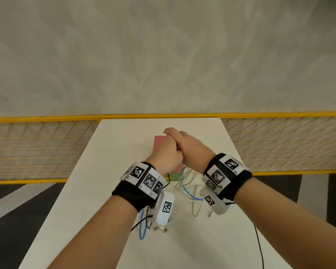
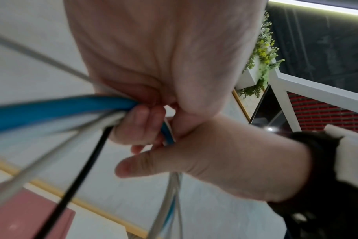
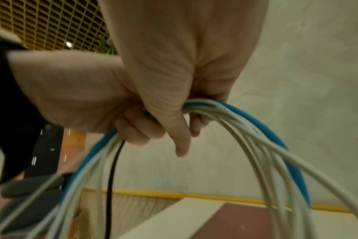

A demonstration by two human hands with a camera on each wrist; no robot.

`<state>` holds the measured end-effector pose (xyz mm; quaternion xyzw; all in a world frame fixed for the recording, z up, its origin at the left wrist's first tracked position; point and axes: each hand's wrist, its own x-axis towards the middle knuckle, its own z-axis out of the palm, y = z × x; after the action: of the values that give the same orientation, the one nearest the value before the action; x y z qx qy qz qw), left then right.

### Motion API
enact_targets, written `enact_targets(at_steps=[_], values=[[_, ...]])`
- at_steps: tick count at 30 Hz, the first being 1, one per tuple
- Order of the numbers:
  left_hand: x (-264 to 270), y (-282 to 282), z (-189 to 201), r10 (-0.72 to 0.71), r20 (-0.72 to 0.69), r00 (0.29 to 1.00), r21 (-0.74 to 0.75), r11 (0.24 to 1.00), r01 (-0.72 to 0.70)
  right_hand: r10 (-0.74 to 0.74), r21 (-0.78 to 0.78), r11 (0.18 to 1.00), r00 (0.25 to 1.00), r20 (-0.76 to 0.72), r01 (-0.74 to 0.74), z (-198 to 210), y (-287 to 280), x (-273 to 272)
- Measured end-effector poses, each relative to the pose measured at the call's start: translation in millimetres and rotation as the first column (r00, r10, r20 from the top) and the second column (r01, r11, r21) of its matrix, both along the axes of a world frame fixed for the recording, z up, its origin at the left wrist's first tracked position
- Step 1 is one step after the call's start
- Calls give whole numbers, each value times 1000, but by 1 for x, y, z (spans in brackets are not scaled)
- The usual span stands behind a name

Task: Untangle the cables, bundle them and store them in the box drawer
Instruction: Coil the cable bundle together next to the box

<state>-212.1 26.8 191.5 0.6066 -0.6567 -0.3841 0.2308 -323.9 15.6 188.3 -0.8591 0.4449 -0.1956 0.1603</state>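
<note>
Both hands are raised together above the table, over a pink box (image 1: pixel 160 141). My left hand (image 1: pixel 169 152) has its fingers (image 2: pixel 137 122) curled round a bundle of cables (image 2: pixel 51 111): one blue, several white and one thin black. My right hand (image 1: pixel 192 146) presses against the left and grips the same bundle (image 3: pixel 245 129), with its thumb (image 3: pixel 180 142) pointing down. Loops of the cables (image 1: pixel 184 183) hang from both fists down to the table. The pink box (image 3: pixel 245 221) lies below the loops. Whether it is open or closed is hidden.
The white table (image 1: pixel 105 171) is narrow, with a yellow mesh fence (image 1: pixel 37 148) behind and beside it. Cable ends with metal plugs (image 1: pixel 160 228) and a blue loop (image 1: pixel 143 226) lie near my left wrist. A green part (image 1: pixel 173 177) shows at the box's near end.
</note>
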Motion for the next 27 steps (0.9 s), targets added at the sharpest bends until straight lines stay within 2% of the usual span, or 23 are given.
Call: enact_targets(at_steps=[2, 4, 8, 10, 11, 12, 14, 15, 16, 18, 20, 22, 24, 25, 26, 27], values=[[2, 0, -2, 20, -82, 996, 17, 1000, -18, 1, 28, 1000, 1000, -5, -1, -4, 0, 2], [7, 1, -4, -7, -112, 994, 7, 1000, 8, 0, 12, 1000, 998, -69, 1, -6, 0, 3], [20, 7, -3, -48, -294, 955, 22, 998, 57, -104, -124, 989, 981, -166, 84, -2, -10, -8], [26, 9, -11, -106, -285, 953, -19, 994, 105, -178, -106, 979, 983, -50, 172, -1, -16, -19], [29, 11, -14, -145, -221, 964, -61, 989, 134, -229, -73, 970, 972, 46, 232, 0, -20, -26], [33, 14, -19, -180, -148, 972, -97, 981, 167, -284, -36, 956, 947, 149, 292, 1, -24, -34], [41, 16, -33, -221, -42, 974, -95, 972, 217, -383, 58, 919, 851, 358, 389, 2, -34, -53], [43, 18, -38, -231, 1, 973, -80, 970, 231, -419, 100, 903, 810, 410, 417, 1, -37, -62], [45, 19, -42, -233, 46, 971, -80, 968, 236, -454, 134, 889, 802, 388, 439, -1, -39, -69], [46, 18, -48, -190, 146, 971, -91, 975, 205, -512, 135, 858, 845, 154, 495, -5, -36, -74], [42, 15, -49, -126, 211, 969, -121, 981, 154, -502, -10, 862, 852, -147, 506, -8, -27, -70], [33, 11, -45, -88, 257, 962, -143, 981, 128, -392, -226, 916, 862, -321, 332, -9, -13, -53], [20, 11, -34, -68, 289, 955, -139, 984, 112, -203, -340, 938, 892, -403, 60, -11, -2, -31], [14, 11, -27, -93, 377, 922, -155, 974, 162, -132, -345, 938, 904, -406, -18, -14, 1, -20], [10, 10, -23, -122, 413, 902, -184, 959, 214, -102, -325, 945, 920, -378, -29, -17, 2, -12], [8, 9, -16, -130, 389, 912, -207, 952, 224, -105, -290, 957, 937, -332, 4, -16, 2, -8]])
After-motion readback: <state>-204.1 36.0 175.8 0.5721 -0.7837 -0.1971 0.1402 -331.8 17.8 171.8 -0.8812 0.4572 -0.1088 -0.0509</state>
